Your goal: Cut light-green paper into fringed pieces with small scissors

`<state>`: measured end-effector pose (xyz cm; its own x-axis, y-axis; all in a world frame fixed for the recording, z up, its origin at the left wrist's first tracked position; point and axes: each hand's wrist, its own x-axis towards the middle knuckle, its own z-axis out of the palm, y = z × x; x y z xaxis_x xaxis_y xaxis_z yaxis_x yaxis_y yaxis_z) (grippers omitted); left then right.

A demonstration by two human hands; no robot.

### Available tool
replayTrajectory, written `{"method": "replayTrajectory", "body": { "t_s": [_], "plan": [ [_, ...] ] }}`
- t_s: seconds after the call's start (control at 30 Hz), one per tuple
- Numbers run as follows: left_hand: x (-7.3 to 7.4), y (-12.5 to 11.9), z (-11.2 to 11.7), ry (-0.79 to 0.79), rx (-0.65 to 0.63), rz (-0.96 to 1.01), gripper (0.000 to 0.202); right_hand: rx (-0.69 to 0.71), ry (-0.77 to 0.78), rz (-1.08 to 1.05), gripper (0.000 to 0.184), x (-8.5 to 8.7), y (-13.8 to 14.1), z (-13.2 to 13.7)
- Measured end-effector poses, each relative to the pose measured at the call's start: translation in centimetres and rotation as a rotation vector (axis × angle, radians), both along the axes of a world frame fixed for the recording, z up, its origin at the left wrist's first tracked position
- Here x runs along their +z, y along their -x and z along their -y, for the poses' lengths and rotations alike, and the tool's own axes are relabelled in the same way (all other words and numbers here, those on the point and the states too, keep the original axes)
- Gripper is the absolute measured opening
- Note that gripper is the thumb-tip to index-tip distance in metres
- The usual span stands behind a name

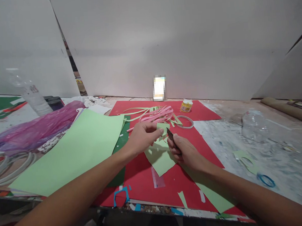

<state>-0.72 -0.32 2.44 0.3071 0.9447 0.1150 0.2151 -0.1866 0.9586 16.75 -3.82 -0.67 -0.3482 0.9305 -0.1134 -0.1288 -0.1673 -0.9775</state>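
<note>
My left hand (147, 135) pinches a small piece of light green paper (164, 126) between thumb and fingers. In my right hand (185, 150) is a dark pointed cutting tool (170, 134), its tip close to the small piece; whether it is scissors or a knife I cannot tell. Beneath both hands lies a larger light green sheet (160, 160) on red paper (142, 181). Just beyond them are a bundle of pink paper strips (158, 115) and some pale green strips (137, 110).
Large green sheets (78, 148) and a pink plastic bag (39, 125) lie left. A yellow jar (186, 106), a roll of tape (186, 122) and a lit phone (159, 88) stand or lie beyond. To the right are a clear bottle (255, 125) and a blue ring (266, 180).
</note>
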Motion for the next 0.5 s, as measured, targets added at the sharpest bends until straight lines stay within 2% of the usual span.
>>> {"method": "replayTrajectory", "body": {
  "t_s": [0.27,0.5],
  "plan": [
    [0.16,0.05,-0.15,-0.014,-0.007,0.001,0.027,0.022,-0.006,0.03,0.046,0.06,-0.14,-0.18],
    [0.13,-0.19,0.05,-0.005,0.011,0.016,0.02,0.001,-0.011,0.01,0.043,0.03,0.06,0.09]
  ]
}}
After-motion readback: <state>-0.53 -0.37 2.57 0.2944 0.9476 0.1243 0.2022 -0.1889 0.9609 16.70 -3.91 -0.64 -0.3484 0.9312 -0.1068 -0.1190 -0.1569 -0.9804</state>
